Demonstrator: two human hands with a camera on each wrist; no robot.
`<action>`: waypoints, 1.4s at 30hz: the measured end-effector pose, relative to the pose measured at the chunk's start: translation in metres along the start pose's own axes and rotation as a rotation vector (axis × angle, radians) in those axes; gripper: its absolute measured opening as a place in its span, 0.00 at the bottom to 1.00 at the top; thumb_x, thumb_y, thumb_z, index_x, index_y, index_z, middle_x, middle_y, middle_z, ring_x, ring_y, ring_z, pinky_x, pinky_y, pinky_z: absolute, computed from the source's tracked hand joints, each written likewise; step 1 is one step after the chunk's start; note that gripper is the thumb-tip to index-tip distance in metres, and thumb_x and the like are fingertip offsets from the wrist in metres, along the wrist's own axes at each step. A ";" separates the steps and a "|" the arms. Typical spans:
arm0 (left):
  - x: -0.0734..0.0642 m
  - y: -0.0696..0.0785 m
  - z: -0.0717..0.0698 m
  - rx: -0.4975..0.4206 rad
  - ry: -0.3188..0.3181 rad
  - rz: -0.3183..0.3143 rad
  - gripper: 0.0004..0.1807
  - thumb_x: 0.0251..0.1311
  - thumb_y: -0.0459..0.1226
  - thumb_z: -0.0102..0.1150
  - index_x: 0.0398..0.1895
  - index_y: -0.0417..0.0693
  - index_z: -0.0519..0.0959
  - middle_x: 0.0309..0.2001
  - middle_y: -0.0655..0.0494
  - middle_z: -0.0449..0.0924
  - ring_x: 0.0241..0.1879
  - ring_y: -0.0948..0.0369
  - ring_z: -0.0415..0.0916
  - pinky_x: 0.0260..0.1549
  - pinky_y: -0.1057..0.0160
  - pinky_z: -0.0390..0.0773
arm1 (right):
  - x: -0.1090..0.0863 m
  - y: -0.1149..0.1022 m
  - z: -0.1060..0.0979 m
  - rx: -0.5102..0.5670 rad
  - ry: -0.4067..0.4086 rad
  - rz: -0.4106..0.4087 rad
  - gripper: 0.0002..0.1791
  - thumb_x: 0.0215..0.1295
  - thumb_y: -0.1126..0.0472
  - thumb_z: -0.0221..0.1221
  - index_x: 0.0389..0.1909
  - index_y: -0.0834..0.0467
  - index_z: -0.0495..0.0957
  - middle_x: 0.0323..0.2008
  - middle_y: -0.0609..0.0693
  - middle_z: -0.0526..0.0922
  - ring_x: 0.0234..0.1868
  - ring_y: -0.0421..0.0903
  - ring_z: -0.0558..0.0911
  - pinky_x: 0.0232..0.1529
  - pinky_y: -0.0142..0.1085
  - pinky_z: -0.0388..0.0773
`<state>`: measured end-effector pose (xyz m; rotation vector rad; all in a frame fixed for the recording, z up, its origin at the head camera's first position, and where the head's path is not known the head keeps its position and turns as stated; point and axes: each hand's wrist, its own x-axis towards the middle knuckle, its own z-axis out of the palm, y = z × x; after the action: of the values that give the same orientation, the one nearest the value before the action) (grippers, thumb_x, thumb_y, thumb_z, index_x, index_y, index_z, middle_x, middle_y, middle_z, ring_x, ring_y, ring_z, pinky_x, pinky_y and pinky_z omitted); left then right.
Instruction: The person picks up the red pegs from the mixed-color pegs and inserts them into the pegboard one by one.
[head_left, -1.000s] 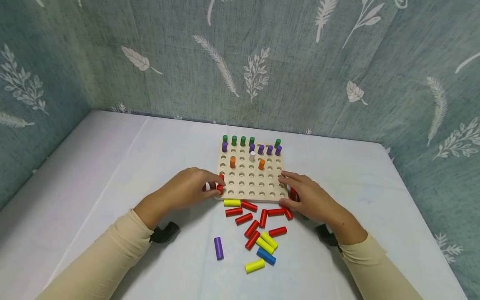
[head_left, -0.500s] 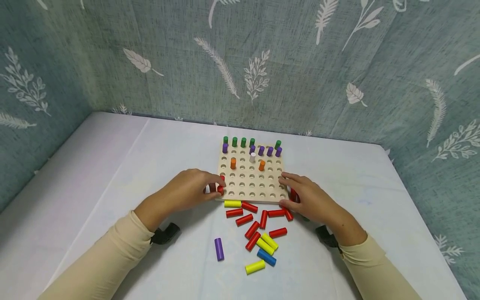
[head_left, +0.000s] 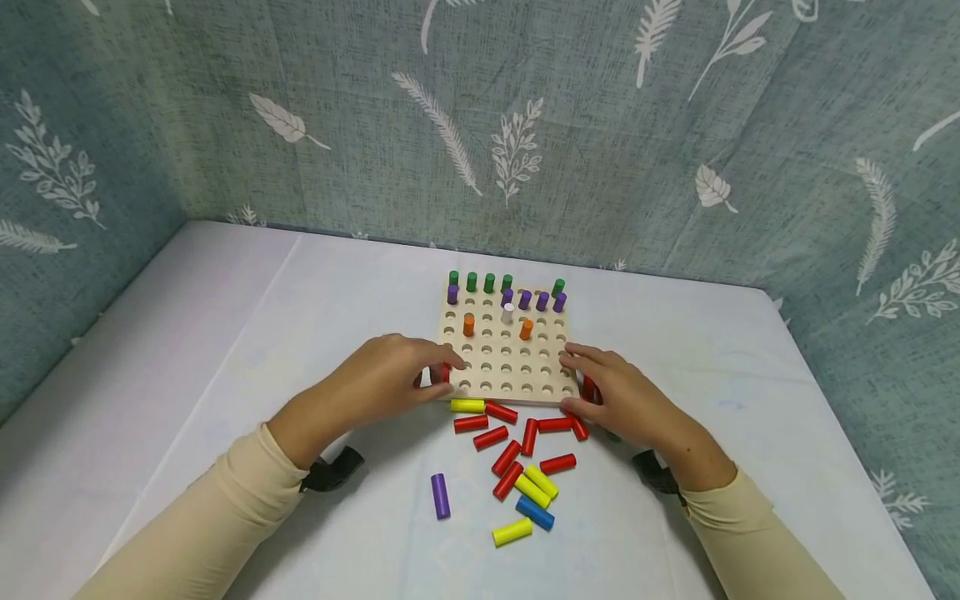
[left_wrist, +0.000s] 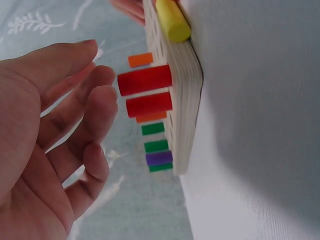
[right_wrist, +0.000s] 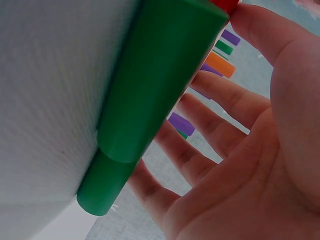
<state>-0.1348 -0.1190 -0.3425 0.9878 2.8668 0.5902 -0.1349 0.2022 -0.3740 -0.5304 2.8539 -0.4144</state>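
Observation:
My left hand (head_left: 386, 375) is at the front left corner of a pale wooden pegboard (head_left: 517, 402). In the left wrist view its bent, loose fingers stand apart from two red pegs (left_wrist: 145, 80) upright in the board's left column. My right hand (head_left: 618, 392) rests its spread fingertips on the board's right edge. Rows of green pegs (head_left: 489, 283) and purple pegs (head_left: 542, 302) stand at the back, with a white peg (head_left: 507, 313) and two orange pegs (head_left: 468, 325) in front of them. The right wrist view has green pegs (right_wrist: 155, 80) lying beside the board.
Several loose red pegs (head_left: 491, 438) lie before the board. Among and below them are yellow pegs (head_left: 512, 532) and a blue peg (head_left: 535, 512). A purple peg (head_left: 440, 497) lies apart to the left. A patterned cloth (head_left: 480, 150) hangs behind the white table (head_left: 300, 292).
My left fingers have let go of the front left red peg and shifted slightly right, so they now partly cover the pegs in the head view. The right hand stays in place.

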 end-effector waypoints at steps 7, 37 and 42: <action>0.001 0.007 0.003 0.001 -0.041 0.007 0.17 0.56 0.41 0.73 0.49 0.54 0.86 0.32 0.66 0.85 0.23 0.70 0.69 0.27 0.70 0.72 | 0.000 0.000 -0.001 0.005 0.008 -0.011 0.41 0.62 0.46 0.68 0.74 0.52 0.65 0.76 0.53 0.62 0.74 0.60 0.63 0.67 0.58 0.69; -0.003 0.017 0.026 -0.005 -0.138 0.118 0.16 0.54 0.40 0.75 0.47 0.56 0.87 0.37 0.64 0.87 0.29 0.69 0.74 0.40 0.63 0.80 | 0.000 -0.002 -0.002 -0.001 0.001 0.000 0.41 0.61 0.45 0.68 0.74 0.51 0.66 0.76 0.53 0.62 0.74 0.61 0.63 0.66 0.58 0.70; -0.003 0.019 0.028 0.010 -0.147 0.124 0.17 0.53 0.41 0.75 0.48 0.57 0.87 0.39 0.65 0.87 0.31 0.70 0.75 0.39 0.65 0.79 | 0.000 -0.001 -0.002 -0.005 0.005 -0.004 0.41 0.61 0.45 0.68 0.73 0.52 0.66 0.76 0.53 0.63 0.74 0.60 0.63 0.66 0.58 0.70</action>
<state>-0.1166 -0.0978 -0.3621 1.1652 2.6983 0.4891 -0.1347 0.2014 -0.3720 -0.5361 2.8595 -0.4102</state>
